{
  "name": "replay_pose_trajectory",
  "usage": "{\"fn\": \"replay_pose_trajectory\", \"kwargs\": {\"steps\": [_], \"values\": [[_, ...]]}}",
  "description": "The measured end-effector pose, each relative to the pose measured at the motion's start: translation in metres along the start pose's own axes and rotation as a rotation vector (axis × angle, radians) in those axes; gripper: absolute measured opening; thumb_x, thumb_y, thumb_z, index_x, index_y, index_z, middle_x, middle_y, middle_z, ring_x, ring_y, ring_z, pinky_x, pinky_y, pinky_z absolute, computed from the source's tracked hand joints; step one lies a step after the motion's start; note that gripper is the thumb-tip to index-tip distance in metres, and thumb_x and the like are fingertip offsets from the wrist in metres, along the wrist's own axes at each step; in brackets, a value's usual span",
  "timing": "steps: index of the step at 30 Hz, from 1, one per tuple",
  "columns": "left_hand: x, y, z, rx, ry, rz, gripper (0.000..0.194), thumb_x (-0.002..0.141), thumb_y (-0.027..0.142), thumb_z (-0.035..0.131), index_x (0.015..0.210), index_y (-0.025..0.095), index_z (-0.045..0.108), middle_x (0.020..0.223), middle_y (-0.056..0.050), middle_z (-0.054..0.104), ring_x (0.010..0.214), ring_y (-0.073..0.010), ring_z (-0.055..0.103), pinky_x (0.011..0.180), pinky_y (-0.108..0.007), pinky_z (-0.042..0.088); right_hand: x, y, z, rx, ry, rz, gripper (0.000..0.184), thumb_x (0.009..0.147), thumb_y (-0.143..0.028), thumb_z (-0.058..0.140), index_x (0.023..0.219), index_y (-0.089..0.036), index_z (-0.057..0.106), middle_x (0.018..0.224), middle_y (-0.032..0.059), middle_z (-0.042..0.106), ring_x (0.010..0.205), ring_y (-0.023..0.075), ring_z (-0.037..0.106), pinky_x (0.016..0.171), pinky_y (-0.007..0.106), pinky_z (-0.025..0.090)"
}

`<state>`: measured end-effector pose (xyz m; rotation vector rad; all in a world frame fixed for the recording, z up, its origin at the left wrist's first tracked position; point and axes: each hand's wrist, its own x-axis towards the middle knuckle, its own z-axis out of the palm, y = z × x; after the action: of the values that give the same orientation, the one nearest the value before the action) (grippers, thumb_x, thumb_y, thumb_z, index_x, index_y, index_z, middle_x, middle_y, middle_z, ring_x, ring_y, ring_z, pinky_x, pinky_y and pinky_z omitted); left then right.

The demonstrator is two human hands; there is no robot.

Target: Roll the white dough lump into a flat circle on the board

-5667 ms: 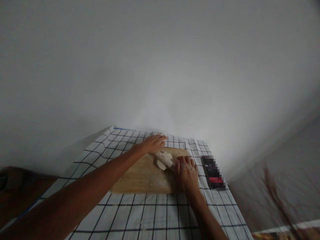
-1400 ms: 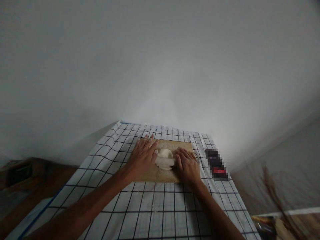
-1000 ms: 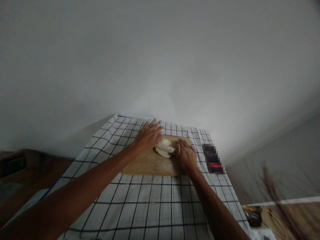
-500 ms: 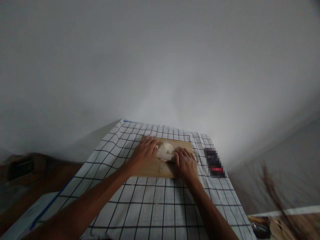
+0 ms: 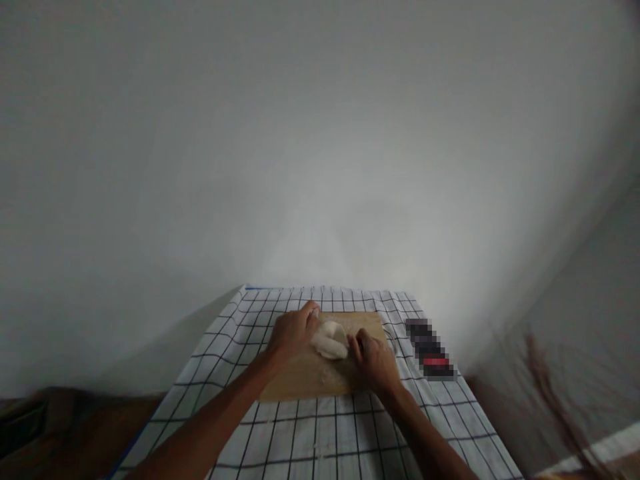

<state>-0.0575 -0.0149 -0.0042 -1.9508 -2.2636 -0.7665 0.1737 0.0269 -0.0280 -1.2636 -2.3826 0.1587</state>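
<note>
2 hands flanking pale dough — roller hidden, phone pixelated

Our left hand and right hand now curl around the dough, fingers no longer flat.

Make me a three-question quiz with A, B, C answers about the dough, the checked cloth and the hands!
1. Where does the dough lie?
A. on the wooden board
B. on the bare cloth
C. in a bowl

2. What colour are the lines on the cloth?
A. red
B. dark
C. yellow

3. How are the hands placed?
A. both in the air
B. one on each side of the dough
C. both on the phone

Answers: 1 A, the pale lump sits on the board. 2 B, dark lines cross white cloth. 3 B, the left hand and right hand flank it.
</note>
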Motion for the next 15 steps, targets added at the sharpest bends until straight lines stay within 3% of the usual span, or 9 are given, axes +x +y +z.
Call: {"fn": "replay_pose_trajectory", "kwargs": {"steps": [3, 6, 10, 15], "values": [[0.044, -0.006, 0.005, 0.022, -0.039, 0.093, 0.034, 0.102, 0.033, 0.034, 0.115, 0.026, 0.065, 0.092, -0.004, 0.077, 0.086, -0.0242, 0.073, 0.074, -0.033, 0.049, 0.015, -0.005, -0.001, 0.014, -0.012, 0.112, 0.029, 0.109, -0.037, 0.036, 0.103, -0.023, 0.061, 0.082, 0.0053, 0.075, 0.074, 0.0214, 0.072, 0.058, 0.029, 0.034], [0.07, -0.016, 0.019, 0.014, -0.11, 0.233, 0.035, 0.096, 0.02, 0.041, 0.118, 0.027, 0.067, 0.11, -0.003, 0.077, 0.104, -0.0214, 0.071, 0.089, -0.033, 0.052, 0.024, -0.007, 0.004, 0.014, -0.034, 0.163, 0.024, 0.105, -0.026, 0.039, 0.111, -0.02, 0.061, 0.089, 0.0088, 0.075, 0.082, 0.0231, 0.072, 0.063, 0.03, 0.04], [0.07, -0.043, 0.04, 0.004, -0.146, 0.362, 0.05, 0.092, 0.013, 0.041, 0.137, 0.025, 0.061, 0.142, -0.004, 0.064, 0.138, -0.0222, 0.053, 0.118, -0.04, 0.04, 0.024, -0.009, 0.017, -0.067, 0.049, 0.145, 0.025, 0.1, -0.023, 0.047, 0.117, -0.022, 0.065, 0.119, 0.0131, 0.071, 0.112, 0.0288, 0.065, 0.083, 0.037, 0.047], [0.048, -0.07, 0.048, 0.093, -0.103, 0.399, 0.05, 0.097, 0.016, 0.038, 0.145, 0.02, 0.053, 0.15, -0.008, 0.057, 0.144, -0.0294, 0.046, 0.12, -0.051, 0.041, 0.02, -0.018, 0.026, -0.138, 0.172, 0.142, 0.034, 0.099, -0.025, 0.048, 0.129, -0.021, 0.063, 0.141, 0.0136, 0.062, 0.133, 0.0319, 0.052, 0.108, 0.048, 0.037]]}}
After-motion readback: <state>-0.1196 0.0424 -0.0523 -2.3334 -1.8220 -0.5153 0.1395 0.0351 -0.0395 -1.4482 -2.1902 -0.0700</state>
